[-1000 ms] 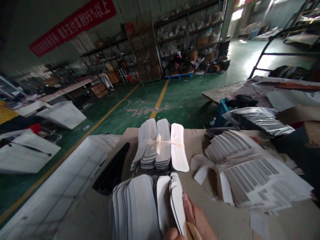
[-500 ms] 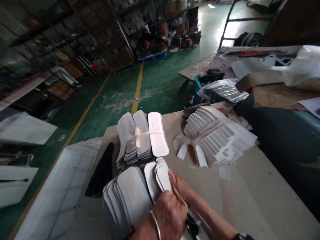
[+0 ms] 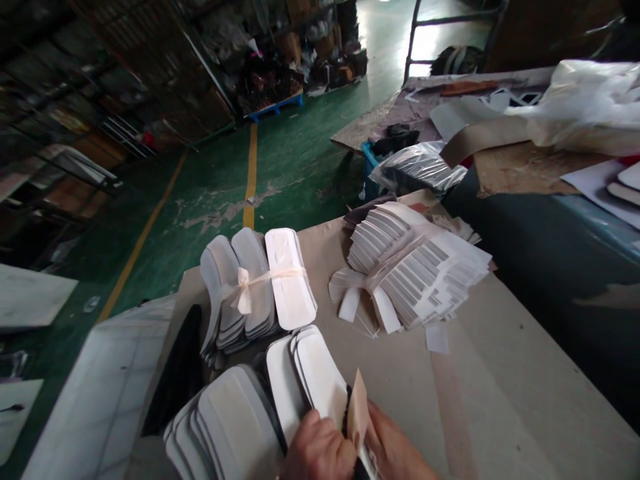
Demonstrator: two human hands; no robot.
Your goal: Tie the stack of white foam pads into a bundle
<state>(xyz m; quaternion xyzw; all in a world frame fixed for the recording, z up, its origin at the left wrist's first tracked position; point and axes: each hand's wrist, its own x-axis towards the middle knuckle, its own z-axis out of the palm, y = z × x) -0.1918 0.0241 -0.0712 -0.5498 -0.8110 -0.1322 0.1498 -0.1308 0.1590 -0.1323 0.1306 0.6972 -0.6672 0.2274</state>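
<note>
At the bottom edge my left hand grips the near end of a fanned stack of white oblong cut pieces. Beside it my right hand pinches a thin tan strip that stands up between the two hands, against the stack's right side. More loose white pieces fan out to the left of my hands. Farther along the table lies a bundle of the same white pieces, tied with a pale ribbon bow. My wrists are cut off by the frame.
The brown table carries a spread pile of striped white pieces at centre right. A black piece lies at its left edge. Beyond are green floor with yellow lines, cluttered shelves, and a second table with sheets and plastic.
The view has tilted down and swung left. My hands have dropped toward the bottom edge, and the tan strip now stands upright between them beside the white stack.
</note>
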